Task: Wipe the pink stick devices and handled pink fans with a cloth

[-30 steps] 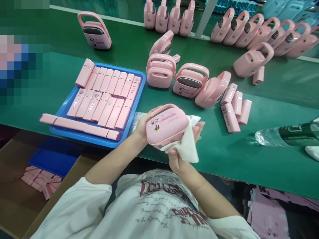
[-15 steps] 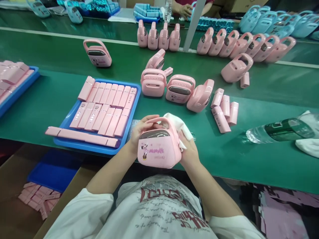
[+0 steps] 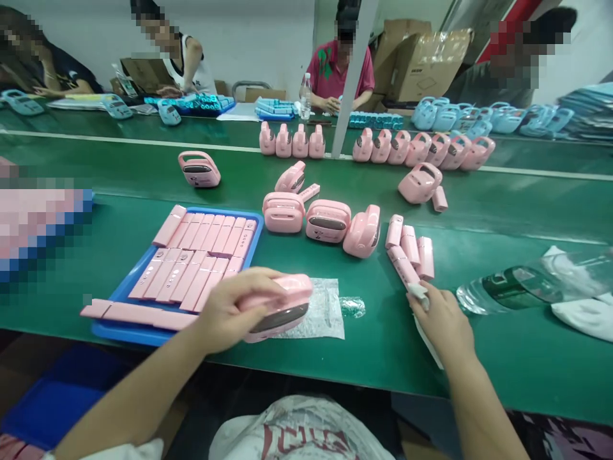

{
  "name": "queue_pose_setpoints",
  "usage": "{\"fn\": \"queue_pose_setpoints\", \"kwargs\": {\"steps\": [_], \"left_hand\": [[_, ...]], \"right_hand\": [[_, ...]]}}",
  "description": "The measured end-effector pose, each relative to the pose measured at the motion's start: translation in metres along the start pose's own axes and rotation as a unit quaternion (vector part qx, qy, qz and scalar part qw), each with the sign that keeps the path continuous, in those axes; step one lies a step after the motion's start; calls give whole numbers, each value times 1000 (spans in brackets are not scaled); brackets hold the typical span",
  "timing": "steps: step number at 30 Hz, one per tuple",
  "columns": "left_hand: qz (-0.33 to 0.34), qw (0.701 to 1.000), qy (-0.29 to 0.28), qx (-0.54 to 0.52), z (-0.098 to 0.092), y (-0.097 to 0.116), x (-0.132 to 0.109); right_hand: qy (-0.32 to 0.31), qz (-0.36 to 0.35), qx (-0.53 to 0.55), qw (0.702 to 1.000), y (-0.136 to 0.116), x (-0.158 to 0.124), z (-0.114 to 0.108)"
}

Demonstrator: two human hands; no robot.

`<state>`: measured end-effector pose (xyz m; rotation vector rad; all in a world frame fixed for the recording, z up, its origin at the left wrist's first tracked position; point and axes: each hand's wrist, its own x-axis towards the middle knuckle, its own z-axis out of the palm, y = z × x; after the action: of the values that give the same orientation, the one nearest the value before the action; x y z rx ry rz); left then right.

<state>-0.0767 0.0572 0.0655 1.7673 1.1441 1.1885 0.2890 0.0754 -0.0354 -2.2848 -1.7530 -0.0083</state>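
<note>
Green bench (image 3: 383,351) in the head view: left hand (image 3: 227,314) clasps the pink handled device (image 3: 288,306) over a translucent sheet (image 3: 328,313), right hand (image 3: 444,321) pinches a white cloth (image 3: 419,293) by a pink stick (image 3: 402,263); step reads as device-and-cloth handling, next move calling for a firm left grip.

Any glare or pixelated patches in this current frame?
Head view: glints on the bottle, clear wrapper and pink case in the left hand; head view also: coarse pixel blocks cover patches at the left edge and near the top.
</note>
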Motion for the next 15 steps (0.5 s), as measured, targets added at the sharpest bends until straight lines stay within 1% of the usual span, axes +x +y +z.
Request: {"fn": "queue_pose_setpoints", "kwargs": {"steps": [2, 4, 6, 7, 8, 10, 13, 15], "left_hand": [[-49, 997, 63, -6, -20, 11, 18], [-67, 990, 126, -4, -31, 17, 36], [-60, 984, 169, 8, -32, 17, 51], [-54, 983, 177, 19, -29, 14, 57], [-48, 983, 174, 31, -25, 9, 63], [-27, 989, 133, 61, -14, -6, 73], [6, 993, 13, 120, -1, -34, 91], [39, 981, -49, 184, 5, -50, 105]], "right_hand": [[-29, 28, -10, 999, -3, 1, 5], [-35, 49, -6, 998, -6, 2, 9], [-23, 51, 12, 998, -4, 4, 14], [-15, 47, 23, 999, -2, 5, 17], [-7, 43, 32, 999, 1, 6, 19], [0, 41, 46, 998, 6, 8, 24], [-7, 51, 65, 997, 10, 8, 27], [-10, 56, 76, 995, 10, 9, 27]]}}
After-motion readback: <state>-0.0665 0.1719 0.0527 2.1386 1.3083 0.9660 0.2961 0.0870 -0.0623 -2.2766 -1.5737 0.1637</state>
